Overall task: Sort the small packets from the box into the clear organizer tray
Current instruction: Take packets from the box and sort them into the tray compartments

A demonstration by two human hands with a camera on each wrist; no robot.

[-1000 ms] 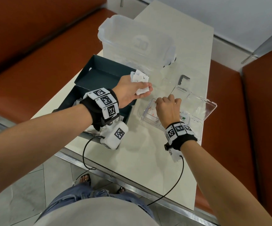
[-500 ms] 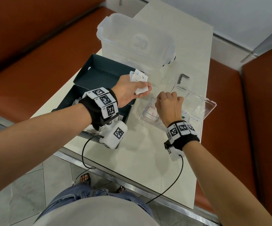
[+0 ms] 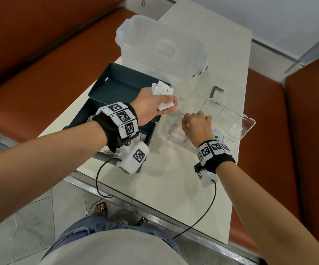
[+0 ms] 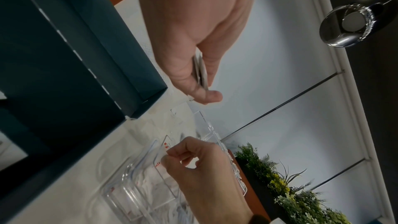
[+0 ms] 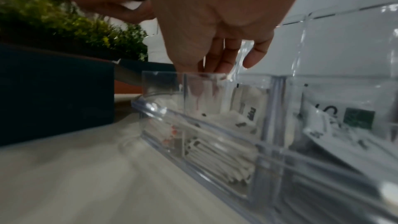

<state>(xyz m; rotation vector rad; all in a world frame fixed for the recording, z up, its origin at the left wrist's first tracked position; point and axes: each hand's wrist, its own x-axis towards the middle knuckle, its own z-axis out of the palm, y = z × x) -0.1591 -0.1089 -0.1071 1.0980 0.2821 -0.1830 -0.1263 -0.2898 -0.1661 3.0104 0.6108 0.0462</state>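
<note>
Over a pale table [image 3: 174, 188] set between rust-red benches [image 3: 40, 54], a person's left hand [image 3: 151, 106] hovers palm-up above the near corner of an open dark teal box [image 3: 116, 87], thumb and fingers curled round a fanned stack of small white packets [image 3: 162, 92]; the left wrist view shows the stack edge-on, pinched between thumb and fingers. The right hand [image 3: 198, 127], knuckles up and wrist bent downward, reaches into the left end of the clear organizer tray [image 3: 174, 136]. In the left wrist view its fingertips [image 4: 172, 152] pinch a single packet with red print [image 4: 164, 147] at the tray's rim; the right wrist view shows the fingers pointing down into that end compartment. White packets already lie in the tray's compartments, some with black marks, one in the next compartment with a green square [image 5: 358, 117].

The tray stands just beside the box, a narrow strip of bare tabletop between them. Its hinged clear lid [image 3: 237, 123] lies open flat on the far right, close to the table's right edge. Behind both, a large translucent lidded container [image 3: 160, 46] stands against the box's far flap, and a small dark bent metal piece [image 3: 215, 91] lies between that container and the tray lid. The near half of the table, toward the person, lies open, crossed only by the black cables [image 3: 101, 180] trailing from the wrist cameras.
</note>
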